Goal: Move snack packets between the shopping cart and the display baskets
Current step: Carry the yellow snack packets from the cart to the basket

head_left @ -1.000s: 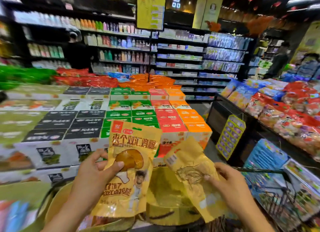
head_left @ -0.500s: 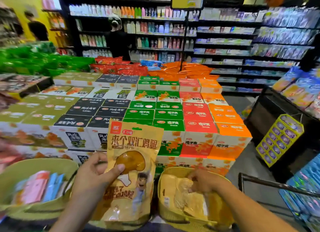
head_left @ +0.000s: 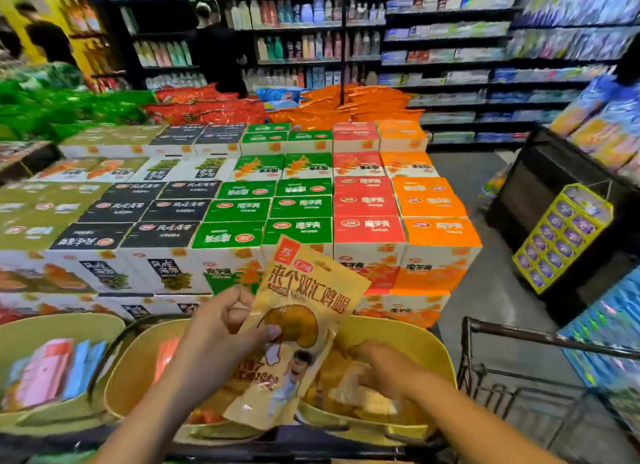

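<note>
**A:** Head cam, only view we're getting. We're holding a yellow packet (head_left: 298,328) up in the left hand (head_left: 214,339), thumb pinching across the front, fingers curled behind it. It's hanging tilted over the gap between the two yellow baskets. Right hand (head_left: 384,366) is down inside the right basket (head_left: 429,346), fingers bent onto the packets in there (head_left: 349,391). Too blurry to tell if we're actually gripping one or just pressing them flat.

**B:** If we're dropping ours in next, I'd guess we're wanting to lay it flat on that pile, not let it go from up there. It's a floppy pouch, so it'll probably slide off the heap or hang over the rim.

**A:** Yeah, and our own right hand is sitting right where it'd land. Anything else around?

**B:** Middle basket (head_left: 138,352) has something orange-red in it, left basket (head_left: 62,325) is holding pink and blue packs. Cart (head_left: 519,335) is just to our right. Stacked boxes (head_left: 367,235) are right behind the baskets, so we're not getting much room to swing forward.
</note>
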### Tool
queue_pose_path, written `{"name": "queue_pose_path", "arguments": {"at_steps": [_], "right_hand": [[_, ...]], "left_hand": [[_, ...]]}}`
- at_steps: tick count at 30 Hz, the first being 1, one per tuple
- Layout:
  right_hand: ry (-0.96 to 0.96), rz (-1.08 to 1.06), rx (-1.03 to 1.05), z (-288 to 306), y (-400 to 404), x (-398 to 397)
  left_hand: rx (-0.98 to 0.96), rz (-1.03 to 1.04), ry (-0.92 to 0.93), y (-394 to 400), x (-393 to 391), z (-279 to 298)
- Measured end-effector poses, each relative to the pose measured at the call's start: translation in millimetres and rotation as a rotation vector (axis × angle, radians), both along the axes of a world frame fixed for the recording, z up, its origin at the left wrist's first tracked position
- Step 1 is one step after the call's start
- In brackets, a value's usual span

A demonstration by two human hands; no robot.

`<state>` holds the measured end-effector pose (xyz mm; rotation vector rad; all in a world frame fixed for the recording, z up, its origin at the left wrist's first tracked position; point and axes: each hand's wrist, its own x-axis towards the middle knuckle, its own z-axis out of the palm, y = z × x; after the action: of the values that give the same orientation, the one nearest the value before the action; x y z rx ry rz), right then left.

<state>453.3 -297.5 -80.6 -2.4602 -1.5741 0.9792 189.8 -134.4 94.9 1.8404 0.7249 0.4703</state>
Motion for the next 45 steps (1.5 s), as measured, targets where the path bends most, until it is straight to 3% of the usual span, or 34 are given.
{"name": "queue_pose_path", "arguments": {"at_steps": [3, 6, 10, 14, 20, 25, 33, 39, 42, 45], "right_hand": [[0.132, -0.183, 0.296, 35, -51, -11], [0.03, -0.317, 0.465, 52, -115, -33], [-0.286, -0.32, 0.469, 45, -162, -66], [-0.412, -0.317, 0.191, 34, -168, -81], [-0.387, -0.319, 0.116, 10, -169, -81], [-0.24, -0.383, 0.234, -10, -169, -81], [-0.304, -0.539, 0.277, -13, -156, -102], [-0.312, -0.636, 0.253, -5, -145, -112], [-0.287, -0.711, 0.336, 3, -151, -119], [-0.284, -0.948, 0.483, 12, -184, -137]], "left_hand": [[0.084, -0.188, 0.039, 4, 42, 5], [0.186, -0.379, 0.167, 10, 88, 1], [0.41, -0.596, 0.393, 11, 147, -26], [0.575, -0.811, 0.619, -2, 192, -74], [0.602, -0.932, 0.805, -11, 204, -149], [0.628, -0.834, 0.903, -5, 190, -195], [0.921, -0.831, 0.771, -8, 172, -224], [0.774, -0.977, 0.784, -9, 183, -197], [0.72, -0.942, 0.629, -22, 189, -160], [0.559, -0.787, 0.359, -52, 191, -113]]}}
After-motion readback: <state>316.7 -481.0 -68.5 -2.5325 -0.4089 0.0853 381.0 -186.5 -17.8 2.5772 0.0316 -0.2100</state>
